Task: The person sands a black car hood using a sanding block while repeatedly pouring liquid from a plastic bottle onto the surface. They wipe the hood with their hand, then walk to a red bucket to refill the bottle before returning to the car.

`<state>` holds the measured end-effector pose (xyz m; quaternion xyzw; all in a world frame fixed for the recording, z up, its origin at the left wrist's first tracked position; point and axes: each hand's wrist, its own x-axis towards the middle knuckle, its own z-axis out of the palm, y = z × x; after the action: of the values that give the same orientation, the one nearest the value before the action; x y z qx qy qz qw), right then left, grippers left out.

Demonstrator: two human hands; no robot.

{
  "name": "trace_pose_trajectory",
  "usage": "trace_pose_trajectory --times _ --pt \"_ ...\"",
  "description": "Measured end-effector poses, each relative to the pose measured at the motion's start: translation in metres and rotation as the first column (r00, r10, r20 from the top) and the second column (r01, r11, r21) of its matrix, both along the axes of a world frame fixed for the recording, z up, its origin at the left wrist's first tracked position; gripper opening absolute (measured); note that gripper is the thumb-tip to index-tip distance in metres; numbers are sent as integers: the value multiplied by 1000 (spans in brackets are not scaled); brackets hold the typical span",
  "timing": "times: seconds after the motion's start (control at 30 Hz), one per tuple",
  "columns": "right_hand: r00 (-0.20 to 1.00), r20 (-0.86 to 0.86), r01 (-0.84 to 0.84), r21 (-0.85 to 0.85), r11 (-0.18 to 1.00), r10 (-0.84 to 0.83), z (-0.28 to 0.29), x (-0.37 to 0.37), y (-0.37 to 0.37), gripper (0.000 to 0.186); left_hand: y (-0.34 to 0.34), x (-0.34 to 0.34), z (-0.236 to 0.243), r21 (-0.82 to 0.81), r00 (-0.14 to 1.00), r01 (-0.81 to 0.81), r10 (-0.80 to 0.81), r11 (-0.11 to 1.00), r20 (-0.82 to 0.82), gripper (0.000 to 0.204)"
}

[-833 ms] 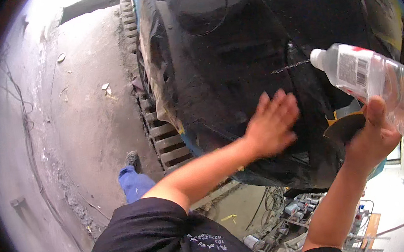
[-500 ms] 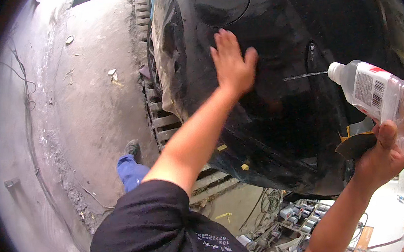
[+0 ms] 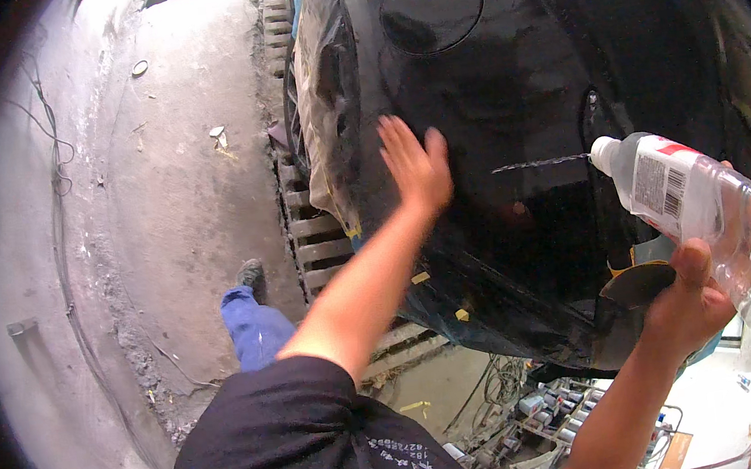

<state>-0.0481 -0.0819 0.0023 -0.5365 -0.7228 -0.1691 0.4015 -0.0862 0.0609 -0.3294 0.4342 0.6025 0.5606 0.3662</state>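
My left hand lies open against the glossy black car panel, its fingers stretched out below the round fuel flap. My right hand grips a clear plastic bottle with a white cap, tilted so that its neck points left. From the cap a thin stream of water runs toward the panel. A dark, curved piece of sandpaper is also held by the right hand, beside the thumb. The right fingers behind the bottle are mostly hidden.
Crumpled masking film covers the panel's left edge. A slotted floor grating runs beside the car. Cables trail over the concrete floor at left. A cart crowded with cans stands at the lower right, near a wooden board.
My left hand has slid down and slightly left over the panel, away from the fuel flap. The bottle has shifted left and a little lower, its stream still flowing.
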Motion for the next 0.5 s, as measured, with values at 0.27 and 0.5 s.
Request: trace_pose_trajectory --times 0.27,0.5 --pt "999 43 29 28 999 -30 -11 -3 5 69 6 -15 -118 -11 996 -3 4 1000 90 63" --pt "998 -56 -23 -50 998 20 0 -10 11 92 4 -22 -100 -18 997 15 -13 1000 73 72"
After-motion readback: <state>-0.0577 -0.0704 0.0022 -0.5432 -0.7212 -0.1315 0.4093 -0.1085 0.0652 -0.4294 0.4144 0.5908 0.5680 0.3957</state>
